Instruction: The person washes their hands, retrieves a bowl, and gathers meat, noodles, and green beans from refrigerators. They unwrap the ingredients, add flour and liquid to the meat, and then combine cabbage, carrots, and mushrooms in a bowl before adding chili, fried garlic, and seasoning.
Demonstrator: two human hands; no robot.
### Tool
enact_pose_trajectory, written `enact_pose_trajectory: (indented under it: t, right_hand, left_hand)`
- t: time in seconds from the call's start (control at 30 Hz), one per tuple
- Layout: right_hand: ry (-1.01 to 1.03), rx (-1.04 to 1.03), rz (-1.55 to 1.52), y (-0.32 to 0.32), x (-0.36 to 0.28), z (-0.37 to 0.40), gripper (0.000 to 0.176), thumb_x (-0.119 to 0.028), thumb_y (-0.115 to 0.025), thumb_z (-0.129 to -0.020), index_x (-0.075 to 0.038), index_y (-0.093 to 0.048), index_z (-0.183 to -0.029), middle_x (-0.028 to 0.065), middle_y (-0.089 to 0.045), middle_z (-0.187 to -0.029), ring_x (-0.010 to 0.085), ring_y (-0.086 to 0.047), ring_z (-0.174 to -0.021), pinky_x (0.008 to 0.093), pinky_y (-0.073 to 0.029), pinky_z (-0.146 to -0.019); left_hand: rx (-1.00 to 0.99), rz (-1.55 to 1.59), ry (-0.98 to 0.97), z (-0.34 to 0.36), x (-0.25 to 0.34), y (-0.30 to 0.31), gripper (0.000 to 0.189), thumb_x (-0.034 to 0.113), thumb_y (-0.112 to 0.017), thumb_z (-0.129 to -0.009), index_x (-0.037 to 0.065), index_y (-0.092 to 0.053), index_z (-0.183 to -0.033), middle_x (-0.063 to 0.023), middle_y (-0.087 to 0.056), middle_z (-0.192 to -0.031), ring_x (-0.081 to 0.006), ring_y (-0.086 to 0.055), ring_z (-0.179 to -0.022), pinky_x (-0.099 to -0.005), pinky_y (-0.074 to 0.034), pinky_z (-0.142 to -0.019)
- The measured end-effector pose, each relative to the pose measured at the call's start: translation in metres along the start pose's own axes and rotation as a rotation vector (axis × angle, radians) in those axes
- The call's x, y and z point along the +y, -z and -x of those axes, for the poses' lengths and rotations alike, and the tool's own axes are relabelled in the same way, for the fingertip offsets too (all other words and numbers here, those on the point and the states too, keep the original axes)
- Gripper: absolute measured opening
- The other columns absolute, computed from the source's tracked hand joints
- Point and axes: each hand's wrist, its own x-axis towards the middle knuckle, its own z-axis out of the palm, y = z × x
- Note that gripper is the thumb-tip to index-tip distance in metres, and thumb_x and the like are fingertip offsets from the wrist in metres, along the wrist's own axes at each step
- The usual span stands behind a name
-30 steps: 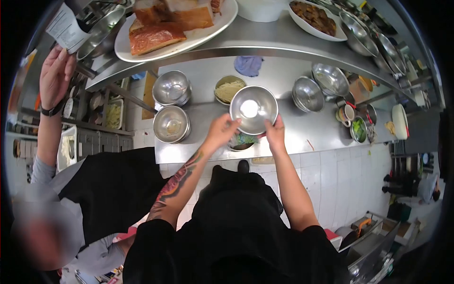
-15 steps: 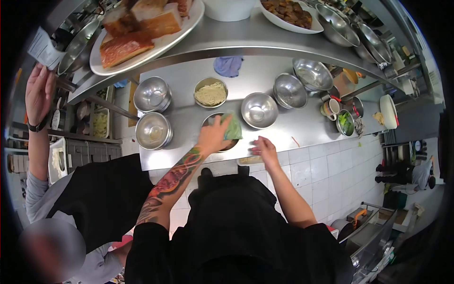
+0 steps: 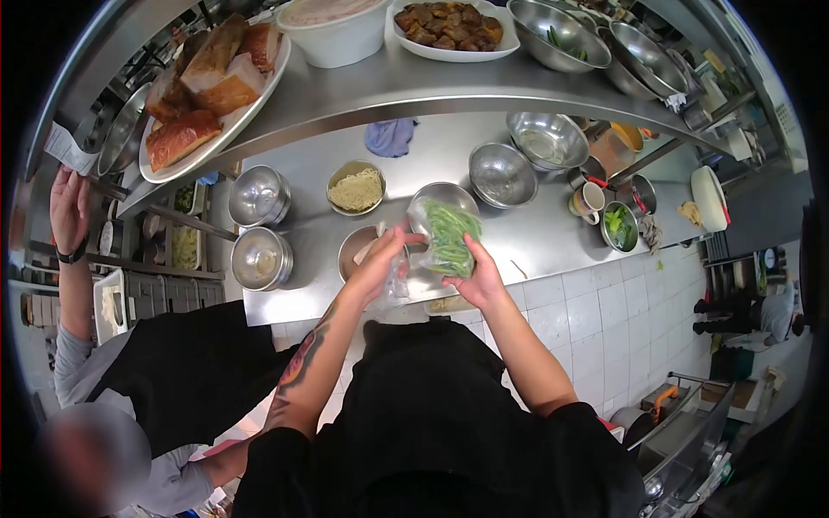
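Both my hands hold a clear plastic bag of green beans [image 3: 451, 237] above the steel table's front part. My right hand [image 3: 482, 278] is closed around the bag's right lower side, thumb on top. My left hand [image 3: 377, 262] grips the loose, crumpled plastic at its left end. Behind the bag is a steel bowl [image 3: 442, 190], partly covered by it. Under my left hand stands another steel bowl [image 3: 349, 252]; its contents are mostly hidden, with something pale at its rim. A bowl of noodles [image 3: 355, 190] sits farther back.
Stacked steel bowls [image 3: 259, 197] stand at the left; a blue cloth [image 3: 390, 138] lies at the back. Overhead, a shelf [image 3: 363, 99] carries roast pork [image 3: 194, 129] and a dish of braised meat [image 3: 449, 30]. A co-worker's hand [image 3: 69, 207] holds a paper slip at the left.
The bag has risen from over the front bowl and moved right. My right hand, free before, now holds it too. The view has shifted slightly.
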Motion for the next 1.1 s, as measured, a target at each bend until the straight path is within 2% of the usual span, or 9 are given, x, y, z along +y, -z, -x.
enact_pose_trajectory:
  t: [0.13,0.2,0.3,0.6,0.67,0.73,0.83,0.97,1.1]
  right_hand:
    - [0.129,0.100,0.253,-0.010,0.003,0.003,0.039,-0.034,-0.058,-0.100,-0.010,-0.051,-0.130,0.0096,-0.066,-0.113,0.0216,-0.069,-0.095,0.0374,-0.060,-0.060]
    - [0.220,0.136,0.310,-0.007,0.007,0.008,0.039,-0.034,-0.058,-0.100,-0.010,-0.051,-0.130,0.0092,-0.066,-0.113,0.0212,-0.069,-0.094,0.0370,-0.060,-0.060]
    - [0.364,0.163,0.356,0.005,0.007,0.012,0.040,-0.037,-0.056,-0.101,-0.010,-0.051,-0.130,0.0095,-0.066,-0.113,0.0228,-0.069,-0.092,0.0371,-0.059,-0.060]
    - [-0.131,-0.019,-0.225,0.012,0.005,0.016,0.046,-0.050,-0.039,-0.103,-0.010,-0.057,-0.116,0.0060,-0.059,-0.081,0.0167,-0.049,-0.056,0.0298,-0.040,-0.048]
    - [-0.179,-0.029,-0.113,0.007,0.005,0.014,0.047,-0.051,-0.036,-0.104,-0.011,-0.057,-0.115,0.0070,-0.061,-0.081,0.0168,-0.049,-0.053,0.0300,-0.041,-0.049]
    - [-0.170,-0.145,-0.080,0.022,0.004,0.009,0.052,-0.053,-0.033,-0.104,-0.013,-0.052,-0.130,0.0122,-0.064,-0.106,0.0212,-0.062,-0.076,0.0315,-0.051,-0.061]
    - [0.337,0.043,0.384,-0.005,-0.003,0.024,0.065,-0.036,-0.053,-0.103,-0.014,-0.023,-0.156,0.0139,-0.039,-0.150,0.0232,-0.039,-0.139,0.0419,-0.045,-0.105]
    - [0.489,-0.010,0.842,-0.019,-0.008,0.018,0.090,-0.005,-0.079,-0.081,-0.013,-0.029,-0.155,0.0089,-0.052,-0.138,0.0175,-0.048,-0.128,0.0350,-0.044,-0.103]
    - [0.429,0.042,0.705,-0.020,-0.011,0.009,0.083,-0.008,-0.081,-0.077,-0.013,-0.039,-0.149,0.0082,-0.062,-0.126,0.0187,-0.058,-0.116,0.0322,-0.047,-0.098]
  left_hand:
    - [-0.136,-0.107,-0.142,-0.004,0.013,-0.036,0.041,0.035,-0.065,-0.097,0.001,-0.062,-0.119,-0.0061,-0.068,-0.100,-0.0077,-0.054,-0.068,-0.0239,-0.044,-0.056]
    - [-0.074,-0.748,-0.122,-0.005,0.023,-0.032,0.030,0.028,-0.066,-0.097,0.003,-0.064,-0.113,-0.0019,-0.065,-0.092,-0.0060,-0.051,-0.068,-0.0232,-0.041,-0.058]
    - [-0.161,-0.195,-0.079,-0.017,0.011,-0.012,0.025,0.023,-0.064,-0.098,0.003,-0.063,-0.114,0.0001,-0.062,-0.089,-0.0044,-0.050,-0.070,-0.0224,-0.040,-0.060]
    - [-0.095,-0.212,-0.241,-0.009,0.012,-0.071,0.020,0.025,-0.063,-0.098,0.005,-0.061,-0.100,-0.0014,-0.065,-0.093,-0.0082,-0.053,-0.066,-0.0275,-0.043,-0.057]
    - [0.113,-0.794,-0.562,-0.010,0.029,-0.073,0.019,0.022,-0.061,-0.098,0.004,-0.059,-0.093,-0.0034,-0.066,-0.080,-0.0111,-0.055,-0.059,-0.0314,-0.044,-0.053]
    - [0.134,-0.814,-0.584,-0.017,0.024,-0.070,0.018,0.018,-0.058,-0.097,0.003,-0.058,-0.089,-0.0058,-0.065,-0.069,-0.0134,-0.057,-0.056,-0.0334,-0.044,-0.052]
    - [-0.012,-0.235,-0.329,-0.023,0.018,-0.069,0.020,0.018,-0.057,-0.098,0.002,-0.057,-0.087,-0.0083,-0.065,-0.071,-0.0130,-0.060,-0.057,-0.0317,-0.047,-0.055]
    - [0.060,-0.315,-0.334,-0.009,0.025,-0.083,0.023,0.022,-0.054,-0.101,0.001,-0.055,-0.091,-0.0061,-0.063,-0.069,-0.0117,-0.059,-0.055,-0.0279,-0.046,-0.052]
    - [0.071,-0.331,-0.361,-0.017,0.018,-0.074,0.024,0.022,-0.051,-0.103,0.000,-0.055,-0.096,-0.0041,-0.059,-0.065,-0.0110,-0.055,-0.049,-0.0279,-0.043,-0.045]
